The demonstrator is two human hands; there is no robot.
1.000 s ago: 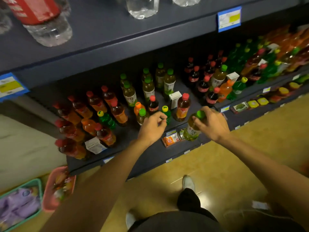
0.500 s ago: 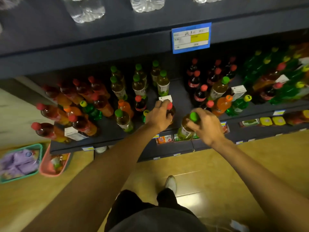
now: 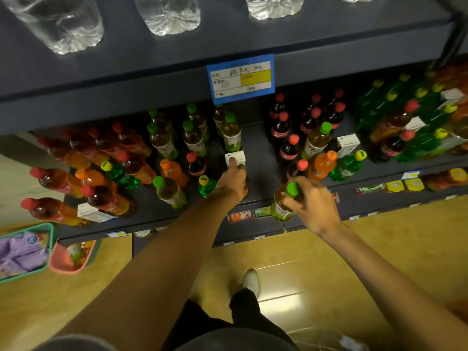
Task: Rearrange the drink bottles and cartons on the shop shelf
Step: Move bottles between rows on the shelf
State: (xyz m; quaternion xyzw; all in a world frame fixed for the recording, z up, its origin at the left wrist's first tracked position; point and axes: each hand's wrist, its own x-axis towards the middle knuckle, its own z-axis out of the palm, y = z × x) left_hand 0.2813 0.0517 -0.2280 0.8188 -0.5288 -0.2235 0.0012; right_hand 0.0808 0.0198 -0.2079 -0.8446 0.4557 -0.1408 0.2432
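Observation:
On the dark middle shelf [image 3: 258, 148] stand mixed drinks: green-capped tea bottles [image 3: 231, 133], red-capped cola bottles [image 3: 279, 127], orange bottles [image 3: 321, 165] and white cartons. My left hand [image 3: 233, 183] reaches over a red-capped bottle and covers its top; only a dark sliver of it shows. One fingertip touches the white carton [image 3: 236, 157] just behind. My right hand [image 3: 309, 206] grips a green-capped tea bottle [image 3: 279, 211] by its neck, tilted at the shelf's front edge.
Clear water bottles [image 3: 172, 13] stand on the upper shelf, which carries a blue price tag [image 3: 240, 78]. A lower shelf holds small packets [image 3: 402, 184]. On the wooden floor at left sit a teal basket [image 3: 25, 252] and a pink basket [image 3: 71, 259]. My shoe [image 3: 250, 279] is below.
My left hand went forward onto the red-capped bottle beside the carton and stays there. The right hand keeps the green-capped bottle at the shelf edge. My view has shifted left.

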